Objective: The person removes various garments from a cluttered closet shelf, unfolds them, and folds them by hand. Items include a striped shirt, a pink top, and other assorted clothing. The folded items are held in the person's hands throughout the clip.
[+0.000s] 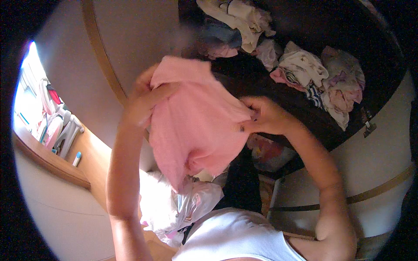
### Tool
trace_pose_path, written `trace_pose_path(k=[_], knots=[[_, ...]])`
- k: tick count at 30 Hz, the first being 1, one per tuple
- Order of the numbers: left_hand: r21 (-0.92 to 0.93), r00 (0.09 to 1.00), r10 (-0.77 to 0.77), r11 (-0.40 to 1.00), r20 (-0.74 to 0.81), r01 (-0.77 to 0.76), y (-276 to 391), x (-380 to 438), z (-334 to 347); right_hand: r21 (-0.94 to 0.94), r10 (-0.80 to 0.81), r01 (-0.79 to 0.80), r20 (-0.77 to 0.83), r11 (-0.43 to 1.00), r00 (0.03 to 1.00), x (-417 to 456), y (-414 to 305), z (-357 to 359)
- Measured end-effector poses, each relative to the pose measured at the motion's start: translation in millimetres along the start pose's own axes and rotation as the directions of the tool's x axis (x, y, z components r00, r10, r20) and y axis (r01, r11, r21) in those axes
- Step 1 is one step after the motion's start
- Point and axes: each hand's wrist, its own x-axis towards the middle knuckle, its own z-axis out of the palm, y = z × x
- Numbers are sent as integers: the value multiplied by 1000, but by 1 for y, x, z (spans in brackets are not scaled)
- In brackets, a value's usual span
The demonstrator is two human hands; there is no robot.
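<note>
A pink cloth garment (pixel 196 111) hangs spread between my two hands, its lower edge loosely bunched. My left hand (pixel 147 98) grips its upper left side, the thumb lying across the front and the other fingers behind. At the garment's right edge my right hand (pixel 261 114) pinches the fabric between thumb and fingers. Below the garment, by my legs, sits a white plastic bag (pixel 196 202); the garment's lowest corner overlaps it in view. What kind of garment it is cannot be made out.
A dark cabinet interior holds bundled clothes: a cream garment (pixel 248 19), a white bundle (pixel 302 63) and a patterned bundle (pixel 343 75). A clear plastic bag (pixel 269 151) lies low inside. Cabinet doors (pixel 104 39) flank it. At left, a wooden surface (pixel 94 153) bears a blue-capped tube (pixel 77 159).
</note>
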Motion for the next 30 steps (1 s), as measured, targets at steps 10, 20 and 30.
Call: trace_pose_path(k=[10,20,30], knots=[[232,997,-4,973,77,-14,-24,-37,-22,-509,-410,272,-180,816,894,7,-57,-27],[845,993,15,524,118,-109,-8,-27,13,-661,-300,179,-73,729,951,17,-68,-54],[909,983,-50,390,178,-145,32,-24,14,-728,-164,239,174,642,971,12,-42,-72]])
